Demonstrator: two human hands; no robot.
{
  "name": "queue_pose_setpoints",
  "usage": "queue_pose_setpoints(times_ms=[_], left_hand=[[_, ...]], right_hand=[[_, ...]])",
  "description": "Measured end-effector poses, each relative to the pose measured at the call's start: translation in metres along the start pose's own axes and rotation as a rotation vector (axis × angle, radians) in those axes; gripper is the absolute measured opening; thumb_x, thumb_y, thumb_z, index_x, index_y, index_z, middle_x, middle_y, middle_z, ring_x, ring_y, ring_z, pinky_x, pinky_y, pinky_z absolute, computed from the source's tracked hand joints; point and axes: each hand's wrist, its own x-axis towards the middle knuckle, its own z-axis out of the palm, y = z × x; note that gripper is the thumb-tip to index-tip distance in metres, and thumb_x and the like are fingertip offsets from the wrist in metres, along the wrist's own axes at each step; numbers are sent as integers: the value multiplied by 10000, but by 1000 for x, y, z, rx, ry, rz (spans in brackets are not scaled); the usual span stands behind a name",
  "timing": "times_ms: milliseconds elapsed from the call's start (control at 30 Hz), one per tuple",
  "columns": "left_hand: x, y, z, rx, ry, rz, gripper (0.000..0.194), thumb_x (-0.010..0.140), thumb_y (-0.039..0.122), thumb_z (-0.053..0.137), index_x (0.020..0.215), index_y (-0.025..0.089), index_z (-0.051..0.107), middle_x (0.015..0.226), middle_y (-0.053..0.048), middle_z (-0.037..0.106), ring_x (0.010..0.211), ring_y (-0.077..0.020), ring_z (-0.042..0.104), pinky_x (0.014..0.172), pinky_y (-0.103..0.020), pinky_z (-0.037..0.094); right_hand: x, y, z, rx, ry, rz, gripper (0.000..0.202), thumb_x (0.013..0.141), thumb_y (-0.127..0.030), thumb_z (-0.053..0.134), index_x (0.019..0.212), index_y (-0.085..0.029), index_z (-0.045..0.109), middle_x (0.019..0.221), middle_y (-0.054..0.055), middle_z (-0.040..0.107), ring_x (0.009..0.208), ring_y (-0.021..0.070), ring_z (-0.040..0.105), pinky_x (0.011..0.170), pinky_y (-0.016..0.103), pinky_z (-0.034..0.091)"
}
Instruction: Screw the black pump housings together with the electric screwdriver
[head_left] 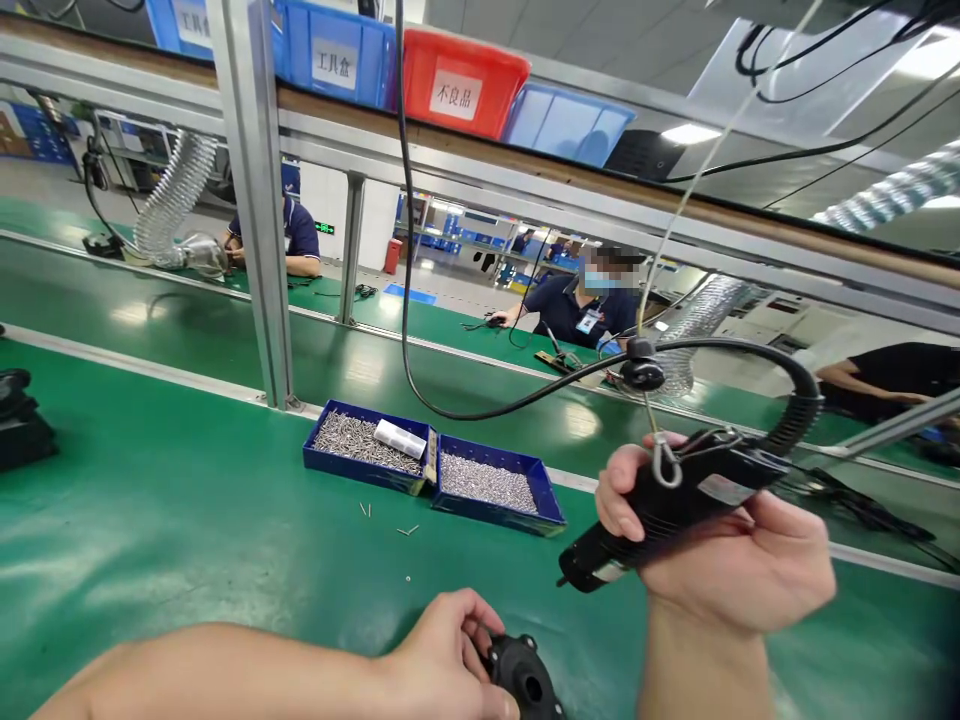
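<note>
Far left, on the glossy green bench, a dark, blocky device, cut off at the edge. Next, an upright post of grooved, silvery metal. Right of its foot, a shallow blue tray of thin silvery pins, heaped in a bristly tangle, with a white tube lying on top. In front, a few pins loose on the bench. At bottom centre, the left hand, half closed, with thumb and fingertips round the edge of a black part. Matte, roundish, with a round hole in a raised collar and small pale spots near the rim; partly out of view below; resting on the bench or lifted, impossible to tell. Beyond, end to end with the first, a second tray, full of tiny bright metal bits in a grainy layer. Farther right, in the air above the bench, a black driver, cylindrical at the nose, thicker along the body, with a metal clip on a cord. Around the body, the right hand, closed snugly. From the back end, a ribbed black sleeve, curving into a cable.
</note>
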Motion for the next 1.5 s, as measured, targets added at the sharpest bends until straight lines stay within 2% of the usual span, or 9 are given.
queue_pose_setpoints(times_ms=[233, 400, 600, 767, 867, 967, 1167, 1333, 1500], left_hand=[[1, 4, -2, -2, -12, 24, 676, 398, 92, 902, 977, 197, 567, 842, 42, 591, 547, -91, 543, 485, -223, 359], [1, 10, -2, -12, 59, -5, 678, 405, 37, 886, 978, 197, 561, 854, 54, 596, 542, -88, 548, 457, -226, 376], [1, 17, -5, -32, 61, -12, 675, 423, -2, 874, 979, 194, 545, 841, 66, 589, 522, -88, 566, 461, -228, 400], [13, 31, -27, -13, 70, 18, 674, 454, 45, 871, 1036, 189, 564, 884, 28, 613, 553, -106, 579, 499, -239, 408], [20, 42, -41, -1, 75, 43, 643, 486, 66, 835, 1053, 187, 557, 850, 29, 615, 572, -114, 566, 523, -243, 419], [22, 48, -47, 5, 75, 29, 633, 497, 81, 809, 1064, 189, 549, 829, 39, 606, 595, -133, 582, 518, -247, 414], [19, 49, -45, 0, 51, 32, 603, 488, 130, 802, 1026, 187, 537, 781, 45, 602, 611, -153, 596, 521, -257, 426], [18, 55, -43, -10, 31, 42, 574, 480, 176, 802, 993, 176, 544, 752, 35, 628, 613, -164, 601, 525, -274, 464], [17, 62, -44, -46, 45, -11, 628, 473, 198, 823, 1031, 176, 536, 765, 27, 651, 630, -179, 630, 545, -284, 482]], right_hand=[[-2, 8, 6, -37, 65, -26, 396, 901, -526, 505, 996, -253, 774, 767, 113, 641, 529, 229, 552, 412, 330, 405], [-4, 8, 17, -94, 66, -73, 407, 921, -543, 490, 992, -263, 777, 818, 122, 592, 644, 258, 578, 404, 309, 406], [-6, 8, 16, -58, -21, -40, 438, 938, -561, 483, 1067, -267, 780, 813, 133, 650, 575, 242, 565, 414, 331, 412], [-12, 14, 22, -81, -111, -45, 464, 917, -617, 550, 1199, -279, 697, 847, 106, 652, 528, 206, 560, 437, 349, 445], [-17, 27, 33, -74, -77, -60, 300, 881, -455, 728, 1114, -293, 634, 808, 25, 626, 484, 145, 525, 434, 276, 424], [-20, 44, 42, -9, -108, -24, 250, 853, -290, 787, 1008, -253, 594, 779, -15, 633, 446, 95, 499, 421, 217, 409], [-28, 68, 50, 100, -239, 59, 276, 848, -282, 804, 1006, -228, 584, 764, -10, 674, 440, 85, 499, 426, 209, 406], [-33, 71, 53, 57, -273, 50, 262, 858, -274, 807, 1013, -219, 603, 780, 14, 685, 491, 99, 515, 450, 224, 407], [-31, 72, 56, 53, -289, 51, 257, 859, -256, 801, 1015, -219, 600, 776, 12, 685, 498, 100, 516, 456, 228, 408]])
